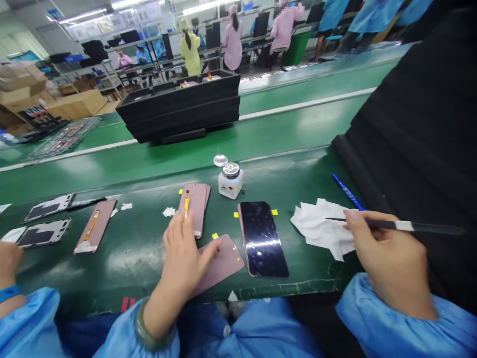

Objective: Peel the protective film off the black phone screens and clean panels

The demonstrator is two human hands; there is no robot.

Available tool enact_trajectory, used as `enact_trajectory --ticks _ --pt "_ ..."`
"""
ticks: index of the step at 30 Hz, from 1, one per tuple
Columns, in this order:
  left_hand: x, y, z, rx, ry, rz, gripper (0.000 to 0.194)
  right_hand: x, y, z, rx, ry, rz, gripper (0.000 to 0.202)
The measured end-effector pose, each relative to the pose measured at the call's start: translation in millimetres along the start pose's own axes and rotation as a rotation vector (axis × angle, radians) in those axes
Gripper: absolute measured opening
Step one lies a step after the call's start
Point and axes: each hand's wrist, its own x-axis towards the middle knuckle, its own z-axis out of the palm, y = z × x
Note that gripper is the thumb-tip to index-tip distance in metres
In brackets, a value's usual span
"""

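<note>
Black tweezers pinched between thumb and fingers of the right hand, closed much as around a pen. Long axis nearly level from side to side, thin tip pointing left, other end out past the knuckles to the right. Gripped well forward, likely for fine control of the tip. Around that tip, white cloth spread on the green bench, perhaps for wiping within easy reach.

Left hand open, palm down, fingers lightly spread, gripping nothing visible. Fingertips at the orange strip on the stacked pink panels, thumb over the near pink panel; hard to tell between touching and hovering. Stacked pink panels laid lengthwise away from the body, far end leaning slightly right. Near pink panel set aslant, pointing up and right toward the dark screen.

Dark screen flat, glossy side up, far end leaning slightly left; placed between the hands, presumably for access from both sides. Behind, small bottle with lid flipped open, apparently for quick use.
</note>
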Motion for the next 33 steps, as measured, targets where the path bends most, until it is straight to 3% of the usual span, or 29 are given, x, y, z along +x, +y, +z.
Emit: enact_trajectory --ticks 2,4,7,10,15,17,19,21,22,23,25,26,28,31,33 --pt "25 -7 3.4 0.042 -0.175 -0.304 0.098 -4 -12 7 -0.023 -0.031 -0.063 0.051" --pt "46 -11 8.5 0.079 -0.276 -0.434 0.109 -8 -24 18 0.064 -0.109 -0.152 0.049" --pt "62 -11 13.4 0.072 -0.304 -0.422 0.1 -15 -38 36 0.137 -0.191 -0.297 0.038" --pt "63 -11 12.0 0.016 -0.301 -0.429 0.089 -21 -49 46 0.198 -0.242 -0.438 0.027" --pt "46 -17 -5.3 -0.13 -0.094 -0.448 0.094 -30 -66 57 0.314 -0.356 -0.509 0.021" --pt "30 -14 -18.2 -0.409 0.006 -0.416 0.096 -37 -77 64 0.316 -0.511 -0.431 0.026" --pt "7 -5 -32.1 -1.019 -0.007 -0.394 0.093 -48 -90 73 0.337 -0.743 -0.307 0.04" --pt "-18 6 -43.6 -1.669 -0.178 -0.449 0.09 -62 -102 82 0.43 -0.952 -0.219 0.054" --pt "-31 11 -47.4 -1.882 -0.292 -0.504 0.086 -70 -107 85 0.483 -1.033 -0.158 0.058" --pt "-41 15 -49.7 -2.034 -0.39 -0.554 0.079 -77 -111 88 0.518 -1.103 -0.074 0.06" --pt "-57 20 -50.7 -2.209 -0.471 -0.625 0.06 -90 -117 91 0.498 -1.186 0.084 0.058" --pt "-62 21 -49.9 -2.247 -0.456 -0.667 0.051 -96 -118 91 0.457 -1.192 0.09 0.053" --pt "-66 21 -48.2 -2.235 -0.328 -0.798 0.048 -104 -118 89 0.377 -1.141 -0.073 0.041" --pt "-63 22 -48.3 -2.108 -0.182 -1.026 0.081 -111 -116 85 0.305 -0.895 -0.43 0.022" --pt "-62 25 -50.1 -2.094 -0.178 -1.075 0.093 -116 -114 82 0.274 -0.705 -0.619 0.011"
